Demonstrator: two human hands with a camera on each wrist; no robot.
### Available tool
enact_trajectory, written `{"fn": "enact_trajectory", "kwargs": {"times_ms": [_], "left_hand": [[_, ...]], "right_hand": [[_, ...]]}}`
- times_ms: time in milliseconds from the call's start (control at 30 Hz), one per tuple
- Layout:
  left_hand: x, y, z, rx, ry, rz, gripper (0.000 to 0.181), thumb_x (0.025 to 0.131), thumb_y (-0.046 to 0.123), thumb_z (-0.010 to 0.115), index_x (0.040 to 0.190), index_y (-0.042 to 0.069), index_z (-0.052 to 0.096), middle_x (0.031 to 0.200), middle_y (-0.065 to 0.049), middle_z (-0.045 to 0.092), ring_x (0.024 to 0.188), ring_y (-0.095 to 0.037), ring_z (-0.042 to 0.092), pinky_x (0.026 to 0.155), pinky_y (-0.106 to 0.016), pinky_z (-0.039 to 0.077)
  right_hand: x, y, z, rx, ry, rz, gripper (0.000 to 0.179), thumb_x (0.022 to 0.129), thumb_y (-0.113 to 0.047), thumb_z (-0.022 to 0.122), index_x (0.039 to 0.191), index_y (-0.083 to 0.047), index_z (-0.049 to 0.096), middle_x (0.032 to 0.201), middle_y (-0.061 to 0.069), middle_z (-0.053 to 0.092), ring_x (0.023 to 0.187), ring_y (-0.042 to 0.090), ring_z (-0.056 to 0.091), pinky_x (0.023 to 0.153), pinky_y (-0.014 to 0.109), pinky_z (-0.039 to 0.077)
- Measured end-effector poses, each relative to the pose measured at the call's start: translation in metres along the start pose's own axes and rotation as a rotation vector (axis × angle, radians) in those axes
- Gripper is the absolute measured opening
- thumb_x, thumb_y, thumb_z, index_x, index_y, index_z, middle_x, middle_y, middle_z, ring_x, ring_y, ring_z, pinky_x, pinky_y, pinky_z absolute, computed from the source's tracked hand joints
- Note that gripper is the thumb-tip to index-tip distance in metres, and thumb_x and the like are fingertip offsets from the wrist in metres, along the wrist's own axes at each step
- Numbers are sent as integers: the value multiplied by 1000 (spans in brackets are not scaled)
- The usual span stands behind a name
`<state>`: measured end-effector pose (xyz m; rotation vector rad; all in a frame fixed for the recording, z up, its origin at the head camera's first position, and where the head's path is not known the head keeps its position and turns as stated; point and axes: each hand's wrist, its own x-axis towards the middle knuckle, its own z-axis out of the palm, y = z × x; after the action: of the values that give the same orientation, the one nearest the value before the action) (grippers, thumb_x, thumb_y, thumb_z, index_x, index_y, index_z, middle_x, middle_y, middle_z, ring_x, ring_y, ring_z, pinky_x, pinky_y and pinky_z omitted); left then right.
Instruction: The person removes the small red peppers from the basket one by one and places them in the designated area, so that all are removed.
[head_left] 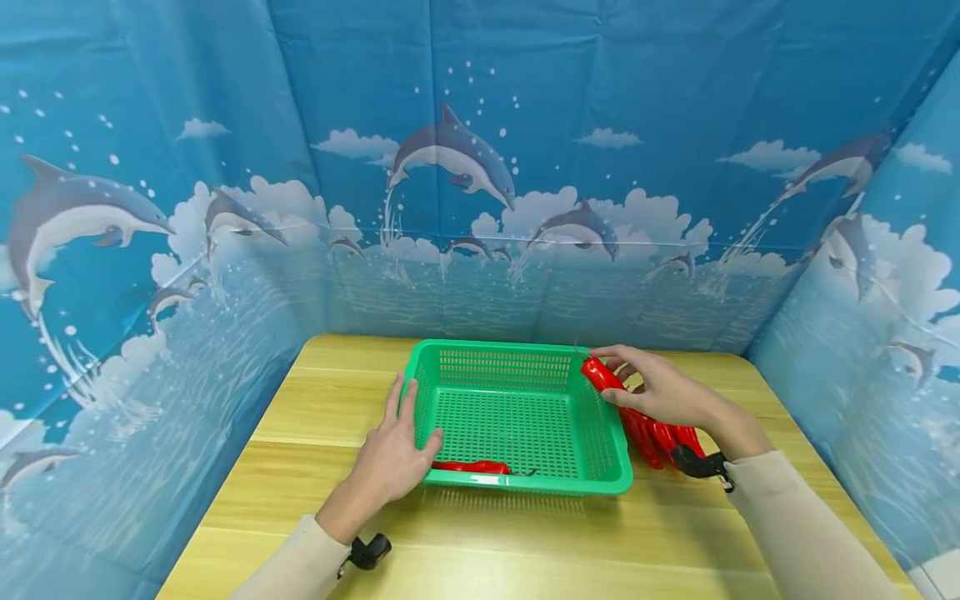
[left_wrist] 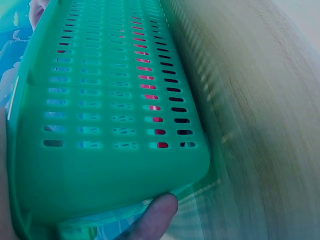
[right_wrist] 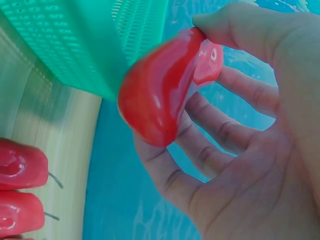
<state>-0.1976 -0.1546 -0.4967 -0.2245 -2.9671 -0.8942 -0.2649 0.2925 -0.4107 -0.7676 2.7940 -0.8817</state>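
At lower centre of the head view, one red pepper [head_left: 471, 467] already lies inside the green basket [head_left: 540, 486], along its near wall; a bunch of peppers [head_left: 660, 437] is left outside, to the right. Your left hand [head_left: 388, 454] rests on the basket's left rim, fingers fairly straight; your right hand [head_left: 662, 387] pinches a second pepper [head_left: 598, 373] near the upper right rim. Across the left wrist view, red shows through the basket's slots. At centre of the right wrist view, your thumb and curled fingers hold that pepper.
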Motion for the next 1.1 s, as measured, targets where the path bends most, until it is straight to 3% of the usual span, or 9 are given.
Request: {"fn": "enact_trajectory", "kwargs": {"times_ms": [100, 200, 667, 933, 1100], "left_hand": [[-1, 1, -1, 3, 5, 2, 97, 115, 44, 64, 189, 7, 12, 199, -12, -1, 49, -21, 53, 71, -56, 57], [-1, 2, -1, 4, 4, -1, 97, 115, 44, 64, 189, 7, 13, 199, -12, -1, 49, -21, 53, 74, -58, 59], [0, 1, 0, -30, -2, -17, 98, 115, 43, 66, 189, 9, 12, 200, -8, -3, 48, -21, 51, 55, -39, 44], [4, 2, 1, -26, 11, -3, 98, 115, 45, 65, 189, 11, 12, 200, -8, -2, 49, -22, 50, 59, -40, 44], [2, -1, 0, -32, 0, -7, 97, 115, 44, 65, 189, 10, 12, 200, -7, -4, 48, -21, 49, 58, -39, 44]], "right_hand": [[-2, 3, -2, 3, 5, 2, 66, 114, -31, 79, 172, -12, 54, 153, 16, 71, 133, 35, 72, 98, 47, 67], [-5, 6, -2, 16, 9, 5, 66, 114, -30, 79, 173, -12, 54, 153, 17, 71, 132, 35, 73, 98, 47, 67], [-17, 16, -1, 39, 26, 43, 66, 113, -27, 81, 170, -10, 55, 150, 19, 72, 130, 38, 74, 98, 51, 67], [-23, 22, -3, 32, 51, 72, 64, 113, -26, 81, 169, -11, 56, 151, 24, 70, 130, 41, 74, 98, 56, 69], [-25, 26, -1, 44, 43, 78, 64, 113, -27, 80, 170, -13, 55, 151, 23, 70, 129, 38, 74, 96, 51, 68]]}}
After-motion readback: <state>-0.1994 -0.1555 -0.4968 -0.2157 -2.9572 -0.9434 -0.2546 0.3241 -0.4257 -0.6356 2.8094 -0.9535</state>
